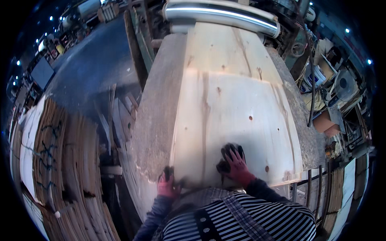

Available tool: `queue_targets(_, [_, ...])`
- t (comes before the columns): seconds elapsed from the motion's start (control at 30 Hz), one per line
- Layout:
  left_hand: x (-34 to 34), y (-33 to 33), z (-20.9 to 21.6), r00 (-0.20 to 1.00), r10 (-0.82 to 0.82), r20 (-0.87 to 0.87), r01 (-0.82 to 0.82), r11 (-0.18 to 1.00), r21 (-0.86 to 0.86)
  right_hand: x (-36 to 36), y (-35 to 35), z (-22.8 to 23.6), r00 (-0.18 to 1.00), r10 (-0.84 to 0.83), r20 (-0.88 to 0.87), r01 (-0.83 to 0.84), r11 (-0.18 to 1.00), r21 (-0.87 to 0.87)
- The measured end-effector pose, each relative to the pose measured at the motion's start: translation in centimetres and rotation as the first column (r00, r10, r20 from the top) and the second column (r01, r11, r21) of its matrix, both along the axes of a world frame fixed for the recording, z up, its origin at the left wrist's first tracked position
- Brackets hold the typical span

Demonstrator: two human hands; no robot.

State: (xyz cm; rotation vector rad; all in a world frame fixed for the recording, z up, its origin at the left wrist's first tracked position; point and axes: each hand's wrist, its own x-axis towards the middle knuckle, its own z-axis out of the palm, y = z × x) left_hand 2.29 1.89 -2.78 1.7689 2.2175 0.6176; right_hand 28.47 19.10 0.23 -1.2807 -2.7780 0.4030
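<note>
A large pale wood veneer sheet (237, 116) with brown streaks and knots lies in front of me. Its far part runs under or meets another pale veneer sheet (225, 48), which reaches up to a shiny metal roller (221, 18). My right hand (236, 164), in a red glove with dark fingers, rests on the near part of the sheet, fingers spread. At the sheet's near left corner is my left hand (168, 184), gloved alike; its fingers touch the edge, somewhat blurred, with the thumb apart.
A worn grey-brown table (155, 108) carries the sheets. Stacks of veneer (72, 156) stand at the left, with more stacked sheets (335, 193) at the right. Beyond the table's right side are a cluttered heap with a white bucket (315, 76) and a hanging dark rod (311, 92).
</note>
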Motion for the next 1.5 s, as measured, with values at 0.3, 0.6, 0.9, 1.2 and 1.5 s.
queue_targets(0.3, [-1.9, -0.8, -1.0, 0.982, -0.094, 0.163, 0.103, 0.994, -0.045, 1.9, -8.4, -0.9, 0.996, -0.055, 0.071, 0.056, 0.998, -0.010])
queue_targets(0.6, [3.8, 2.0, 7.8, 0.899, -0.350, 0.263, 0.285, 0.924, 0.254, 2.3, -9.4, -1.2, 0.983, -0.099, -0.156, 0.121, 0.983, 0.136])
queue_targets(0.9, [-0.1, -1.5, 0.9, 0.998, -0.030, 0.064, 0.030, 0.999, -0.011, 5.3, -5.9, 1.2, 0.938, -0.058, -0.341, 0.172, 0.934, 0.315])
queue_targets(1.2, [0.1, 0.2, 0.9, 0.996, -0.038, 0.084, 0.038, 0.999, 0.005, 4.4, 2.5, -0.5, 0.962, -0.049, -0.269, 0.126, 0.953, 0.275])
queue_targets(1.5, [0.3, 0.0, 0.4, 0.984, 0.060, 0.165, -0.058, 0.998, -0.017, -2.8, 17.8, -0.9, 0.874, -0.226, -0.430, 0.324, 0.931, 0.170])
